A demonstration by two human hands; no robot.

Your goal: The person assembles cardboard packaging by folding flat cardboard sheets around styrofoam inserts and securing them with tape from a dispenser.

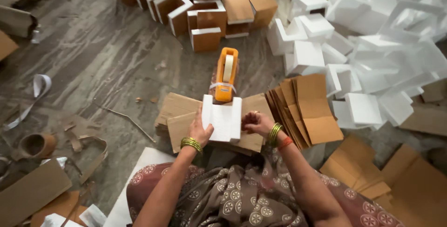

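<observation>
Both hands [228, 127] gripping foam block [222, 117]

Matt white foam corner block [224, 119], smooth-faced, held against rough brown corrugated cardboard sheets [179, 108] by both bare hands, left hand [201, 131] and right hand [255, 122]. Glossy metal bangles [274, 134] ring the wrists. Shiny orange plastic tape dispenser [226, 74] holds a pale, slick tape roll. The floor [107, 59] is grey streaked stone, dull and dusty. Patterned brown cloth [233, 194] drapes the lap.
</observation>
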